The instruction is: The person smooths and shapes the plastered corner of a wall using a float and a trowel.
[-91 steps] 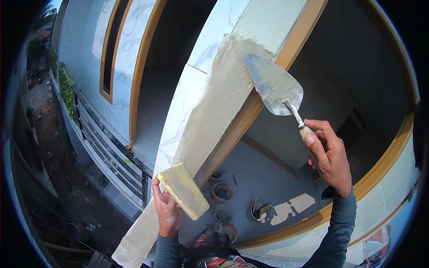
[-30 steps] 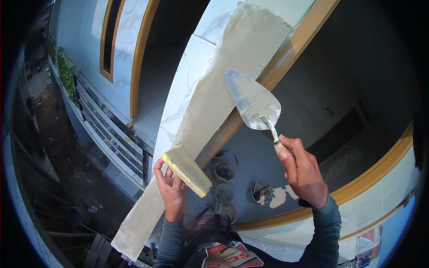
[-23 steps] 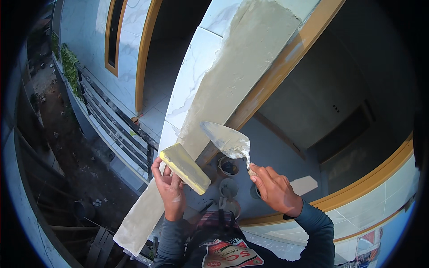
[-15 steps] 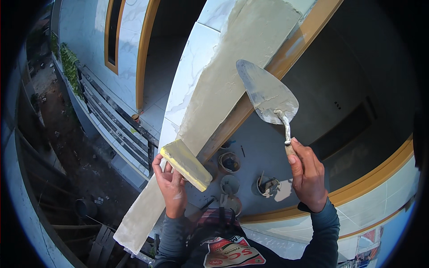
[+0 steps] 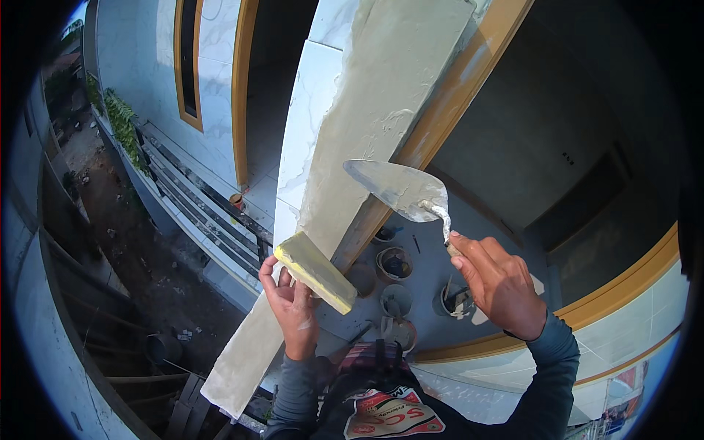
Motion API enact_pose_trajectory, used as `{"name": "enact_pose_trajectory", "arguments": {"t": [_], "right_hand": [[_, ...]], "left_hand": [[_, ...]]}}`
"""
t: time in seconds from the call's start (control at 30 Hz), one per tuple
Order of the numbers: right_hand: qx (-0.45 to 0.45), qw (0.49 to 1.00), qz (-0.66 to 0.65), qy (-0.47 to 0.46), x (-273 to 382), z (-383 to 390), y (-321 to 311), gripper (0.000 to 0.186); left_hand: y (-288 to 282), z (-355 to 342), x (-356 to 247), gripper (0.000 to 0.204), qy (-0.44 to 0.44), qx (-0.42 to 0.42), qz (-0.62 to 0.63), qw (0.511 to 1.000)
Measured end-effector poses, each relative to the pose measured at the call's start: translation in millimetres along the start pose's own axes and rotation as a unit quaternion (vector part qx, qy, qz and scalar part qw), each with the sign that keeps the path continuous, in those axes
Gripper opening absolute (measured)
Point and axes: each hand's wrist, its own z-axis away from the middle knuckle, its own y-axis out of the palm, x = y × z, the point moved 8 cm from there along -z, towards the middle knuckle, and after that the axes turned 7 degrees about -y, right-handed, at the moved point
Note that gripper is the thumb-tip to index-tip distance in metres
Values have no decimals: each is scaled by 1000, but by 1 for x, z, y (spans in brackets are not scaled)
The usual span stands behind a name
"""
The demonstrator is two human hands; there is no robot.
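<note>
Steel, mortar-smeared trowel (image 5: 396, 189) juts up-left from the right hand (image 5: 502, 282), which grips its handle; its blade meets the grey-plastered column (image 5: 381, 117). Beside it, the left hand (image 5: 292, 304) clasps a yellowish float (image 5: 315, 270). Below both hands, buckets (image 5: 396, 282) dot a grey floor (image 5: 506, 176).

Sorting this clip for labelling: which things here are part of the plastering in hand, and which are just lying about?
In use:
right hand holding trowel
left hand holding yellow float
grey mortar strip on the column

Lying about:
buckets on the floor below
planks by the wall
</note>
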Motion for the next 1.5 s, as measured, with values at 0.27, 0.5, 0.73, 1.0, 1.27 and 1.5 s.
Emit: {"name": "enact_pose_trajectory", "arguments": {"t": [0.27, 0.5, 0.73, 1.0, 1.27, 1.5], "right_hand": [[-250, 965, -79, 16, -18, -22, -85, 29], [-313, 748, -581, 65, -67, 19, 39, 37], [-246, 551, -797, -39, -46, 13, 144, 41], [-203, 467, -857, -82, -43, 20, 195, 42], [-132, 515, -840, -103, -37, 22, 207, 42], [-145, 493, -854, -81, -14, -9, 209, 38]], "left_hand": [[19, -9, -17, 58, 73, 11, -60, 996], [84, -15, -86, 61, 318, -3, -267, 910], [157, -29, -130, 64, 493, -21, -437, 752], [179, -38, -130, 63, 500, -62, -498, 706], [162, -43, -140, 54, 461, -120, -497, 726], [98, -57, -118, 58, 347, -173, -562, 731]]}}
